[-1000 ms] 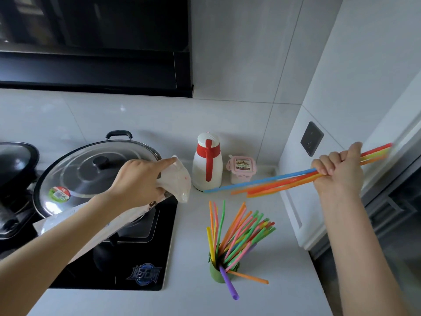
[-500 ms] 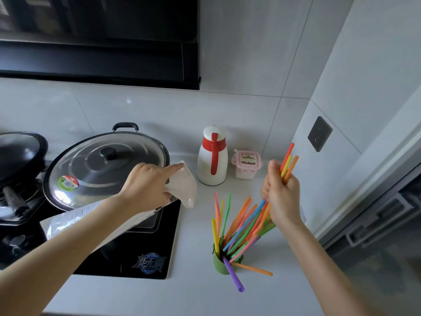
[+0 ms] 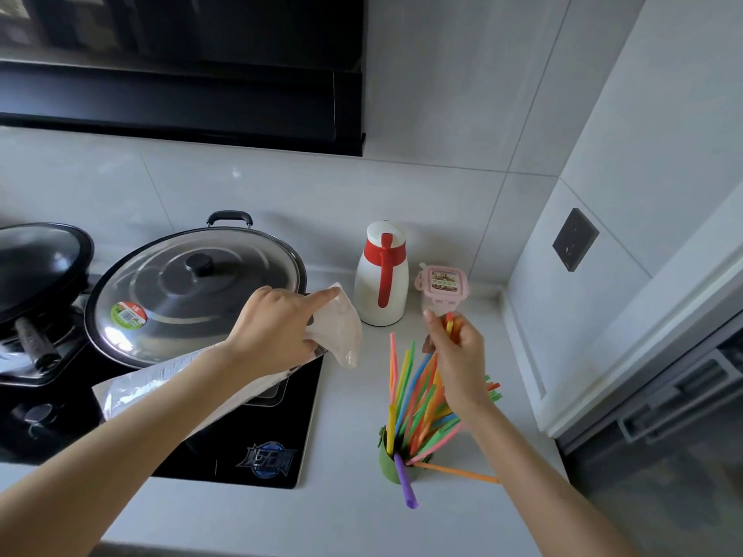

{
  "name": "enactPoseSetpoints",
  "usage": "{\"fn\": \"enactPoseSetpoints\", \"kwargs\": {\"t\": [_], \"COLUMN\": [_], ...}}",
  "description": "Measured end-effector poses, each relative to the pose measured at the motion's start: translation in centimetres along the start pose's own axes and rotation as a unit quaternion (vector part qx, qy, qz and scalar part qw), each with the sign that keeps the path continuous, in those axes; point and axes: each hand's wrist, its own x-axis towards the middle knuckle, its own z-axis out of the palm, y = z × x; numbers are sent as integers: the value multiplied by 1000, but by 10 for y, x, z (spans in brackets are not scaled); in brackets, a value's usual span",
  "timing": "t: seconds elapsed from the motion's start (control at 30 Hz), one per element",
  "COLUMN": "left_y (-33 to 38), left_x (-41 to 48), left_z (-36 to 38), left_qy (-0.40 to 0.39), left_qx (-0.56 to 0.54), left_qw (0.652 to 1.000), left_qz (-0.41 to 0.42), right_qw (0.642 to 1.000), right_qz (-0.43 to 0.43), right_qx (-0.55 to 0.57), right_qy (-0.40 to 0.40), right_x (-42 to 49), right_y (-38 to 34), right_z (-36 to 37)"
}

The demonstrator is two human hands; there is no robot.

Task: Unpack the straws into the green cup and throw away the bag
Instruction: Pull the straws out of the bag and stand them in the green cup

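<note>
Straws [image 3: 420, 410] were gripped by R hand [image 3: 460, 363] above green cup [image 3: 388, 470]; bag [image 3: 341, 335] was clutched by L hand [image 3: 273, 331] near wok lid [image 3: 193, 291].

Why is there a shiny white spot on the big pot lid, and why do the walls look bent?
Head view: the white patch low on the steel wok lid is glare, light reflecting off metal; head view again, the wide-angle lens bends the wall lines and range hood near the edges.

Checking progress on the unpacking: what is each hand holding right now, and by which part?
The left hand grips the bag near one end. The right hand holds a bunch of straws near their top ends.
</note>
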Motion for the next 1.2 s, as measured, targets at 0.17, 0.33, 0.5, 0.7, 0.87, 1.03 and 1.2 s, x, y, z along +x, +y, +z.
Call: {"fn": "enactPoseSetpoints", "kwargs": {"t": [0.17,0.33,0.5,0.7,0.87,1.03,1.2], "left_y": [2,7,10,11,16,15,19], "left_x": [4,7,8,12,20,24,15], "left_z": [1,-2,-5,-12,-16,-16,-6], "left_qy": [3,-7,3,15,34,35,20], "left_qx": [5,8,-35,-47,-61,-81,-82], "left_qw": [1000,1000,997,993,988,990,995], "left_qz": [2,5,62,106,136,108,53], "right_qw": [999,992,932,976,957,985,996], "right_qz": [-37,-63,-133,-104,-184,-82,-17], "right_qx": [-2,-91,-285,-149,-189,-120,-78], "right_qy": [9,-59,-178,-123,-124,-90,-38], "right_x": [0,-4,-1,-12,-17,-12,-7], "right_y": [-12,-7,3,-44,-58,-67,-75], "right_z": [-11,-18,-26,-12,4,7,8]}}
